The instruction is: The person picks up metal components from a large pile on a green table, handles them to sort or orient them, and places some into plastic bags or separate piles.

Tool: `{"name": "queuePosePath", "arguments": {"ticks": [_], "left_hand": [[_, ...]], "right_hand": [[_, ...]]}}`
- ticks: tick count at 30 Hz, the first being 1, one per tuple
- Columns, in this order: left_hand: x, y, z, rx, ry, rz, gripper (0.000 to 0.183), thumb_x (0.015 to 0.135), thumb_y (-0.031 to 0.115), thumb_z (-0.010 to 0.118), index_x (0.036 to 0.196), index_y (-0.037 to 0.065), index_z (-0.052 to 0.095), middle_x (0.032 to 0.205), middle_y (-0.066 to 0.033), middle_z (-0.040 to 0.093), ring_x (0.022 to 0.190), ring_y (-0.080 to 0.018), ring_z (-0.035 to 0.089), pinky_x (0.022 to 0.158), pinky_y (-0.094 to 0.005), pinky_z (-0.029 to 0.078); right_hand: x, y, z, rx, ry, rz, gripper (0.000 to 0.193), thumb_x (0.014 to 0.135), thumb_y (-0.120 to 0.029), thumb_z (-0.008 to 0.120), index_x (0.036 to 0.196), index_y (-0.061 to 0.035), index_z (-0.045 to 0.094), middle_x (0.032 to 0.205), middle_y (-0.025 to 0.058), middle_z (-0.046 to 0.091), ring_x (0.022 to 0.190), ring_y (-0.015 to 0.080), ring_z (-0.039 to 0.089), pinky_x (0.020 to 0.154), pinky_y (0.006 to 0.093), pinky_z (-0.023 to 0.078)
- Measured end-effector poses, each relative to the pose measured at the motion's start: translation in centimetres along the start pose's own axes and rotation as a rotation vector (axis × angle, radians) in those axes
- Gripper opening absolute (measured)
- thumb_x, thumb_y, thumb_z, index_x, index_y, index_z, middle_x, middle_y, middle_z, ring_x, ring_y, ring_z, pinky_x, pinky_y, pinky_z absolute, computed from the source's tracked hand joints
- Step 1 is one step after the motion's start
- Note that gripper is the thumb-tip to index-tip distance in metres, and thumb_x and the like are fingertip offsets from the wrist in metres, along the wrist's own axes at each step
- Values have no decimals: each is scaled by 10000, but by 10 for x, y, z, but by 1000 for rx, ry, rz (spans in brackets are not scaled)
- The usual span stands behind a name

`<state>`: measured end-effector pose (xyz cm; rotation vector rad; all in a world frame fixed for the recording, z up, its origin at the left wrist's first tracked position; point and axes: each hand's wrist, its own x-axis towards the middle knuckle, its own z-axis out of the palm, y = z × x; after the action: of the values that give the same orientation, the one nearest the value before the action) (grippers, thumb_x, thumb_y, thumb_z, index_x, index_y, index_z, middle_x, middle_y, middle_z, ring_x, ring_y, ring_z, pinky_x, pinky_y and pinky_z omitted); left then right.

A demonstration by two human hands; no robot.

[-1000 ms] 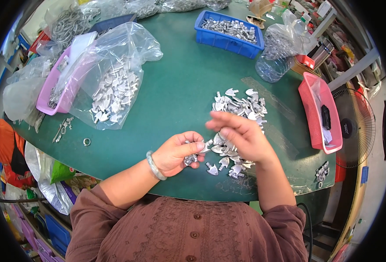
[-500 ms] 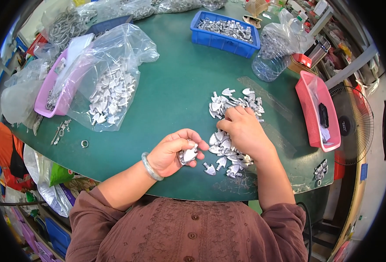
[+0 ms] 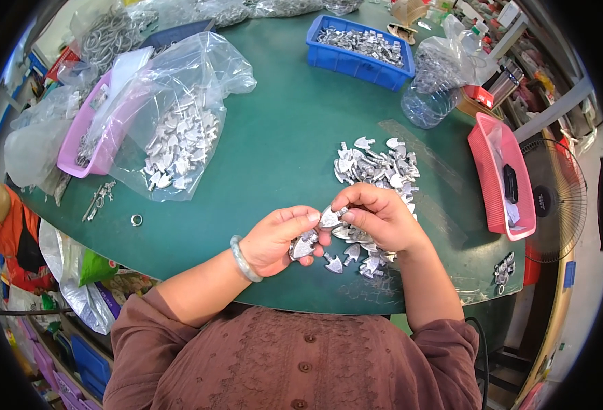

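My left hand (image 3: 272, 240) is curled round a small stack of silver metal pieces (image 3: 303, 247), each shaped like a pointed shield with a short stem. Thumb and fingers of my right hand (image 3: 385, 220) pinch another such silver piece (image 3: 330, 218) by its stem end. Its broad end meets my left thumb and fingertips. Just beyond and beneath my right hand lies a loose pile of the same pieces (image 3: 378, 167) on the green table (image 3: 274, 143). A few strays, one of them a single piece (image 3: 333, 264), lie at its near edge.
At left, a clear plastic bag (image 3: 233, 75) of similar pieces leans by a purple basket (image 3: 71, 154). A blue bin (image 3: 356, 68) of small metal parts stands at the back. Right are a clear plastic tub (image 3: 424, 109), a pink basket (image 3: 482, 171) and a fan (image 3: 554, 198).
My right hand has come back from the pile toward my left, now pinching a silver piece. My left hand has shifted slightly right and its thumb reaches that piece. The view has shifted a little.
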<state>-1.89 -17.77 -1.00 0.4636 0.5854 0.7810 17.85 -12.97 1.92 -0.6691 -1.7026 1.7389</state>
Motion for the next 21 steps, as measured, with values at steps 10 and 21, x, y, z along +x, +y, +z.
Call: {"name": "queuePosePath", "arguments": {"ticks": [10,21], "left_hand": [[0,-4,-1,59,58,76,101,860,153,516,907,64,523,781,-59,573,646,-132,550,487,-228,438],[1,-7,-5,51,43,168,135,863,168,507,953,72,534,862,-34,563,769,-130,522,594,-257,423]], "right_hand": [[0,0,2,-69,52,20,164,787,14,556,942,-10,605,834,15,569,770,77,515,668,214,415],[-2,-6,4,-316,104,-133,258,750,1,581,1006,-36,588,822,73,589,766,168,564,688,270,448]]}}
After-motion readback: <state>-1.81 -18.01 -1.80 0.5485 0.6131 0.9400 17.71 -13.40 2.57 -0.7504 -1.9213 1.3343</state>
